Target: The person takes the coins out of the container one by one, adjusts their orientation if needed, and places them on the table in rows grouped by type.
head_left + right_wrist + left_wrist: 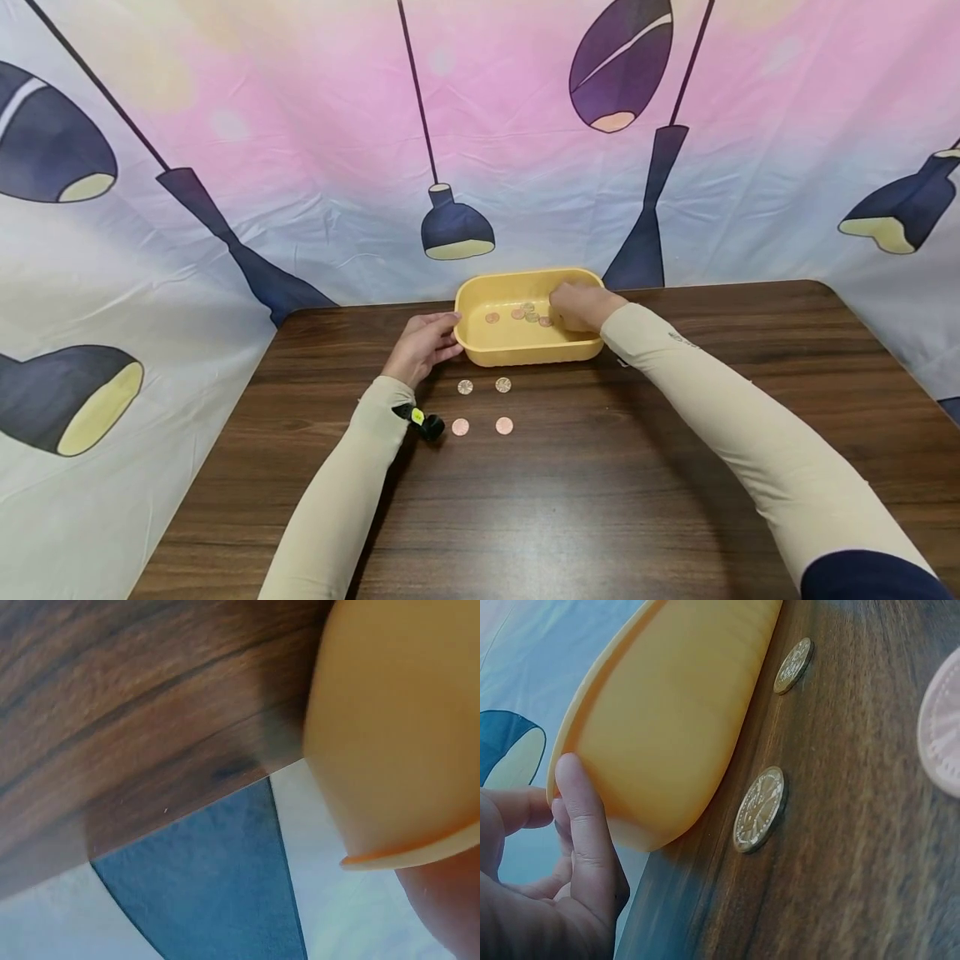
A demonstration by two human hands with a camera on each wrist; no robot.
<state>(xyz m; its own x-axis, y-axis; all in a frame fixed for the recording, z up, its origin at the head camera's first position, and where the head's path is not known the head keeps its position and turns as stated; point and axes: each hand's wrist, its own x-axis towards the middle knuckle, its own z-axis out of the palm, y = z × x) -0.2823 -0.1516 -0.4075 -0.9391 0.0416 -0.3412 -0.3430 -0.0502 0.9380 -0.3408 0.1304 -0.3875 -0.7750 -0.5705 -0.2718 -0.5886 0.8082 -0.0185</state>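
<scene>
Yellow tub — left hand pinches rim; right hand inside, fingertips hidden.

I see a creased cloth rising behind the table, pink above, blue below and whitish at the left, printed with dark lamps on thin cords. The table has brown wood grain and rounded far corners, and light leaves a soft sheen on it.
</scene>
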